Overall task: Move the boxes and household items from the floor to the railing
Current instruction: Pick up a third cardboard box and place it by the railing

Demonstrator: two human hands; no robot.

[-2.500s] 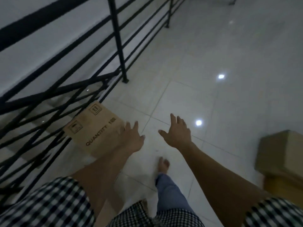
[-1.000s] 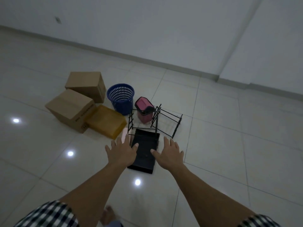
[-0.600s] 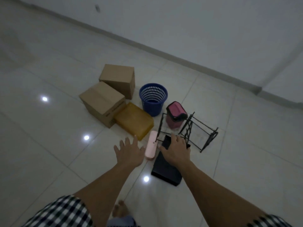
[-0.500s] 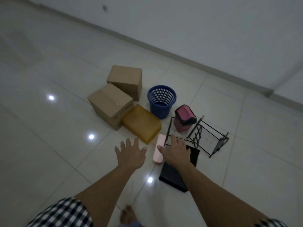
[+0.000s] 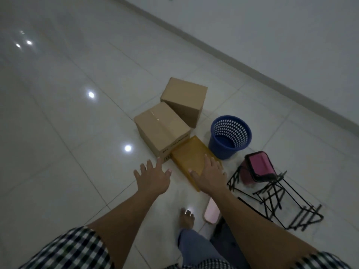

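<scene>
Two cardboard boxes stand on the tiled floor, a near one [image 5: 161,131] and a far one [image 5: 184,100] behind it. A flat yellow box [image 5: 191,156] lies against the near box. My right hand [image 5: 210,176] is spread open over the yellow box's near right corner; whether it touches is unclear. My left hand [image 5: 152,178] hovers open above the floor, just left of the yellow box and in front of the near cardboard box. Neither hand holds anything.
A blue perforated bin [image 5: 230,136], a pink lidded bin [image 5: 256,168] and a black wire rack [image 5: 275,202] sit to the right. A pink flat item [image 5: 211,212] and a black item [image 5: 223,233] lie by my foot [image 5: 186,217]. The wall runs behind.
I turned from the railing and a box there, then walked up to the pile. My hands shifted left from the black item and pink item to the yellow box.
</scene>
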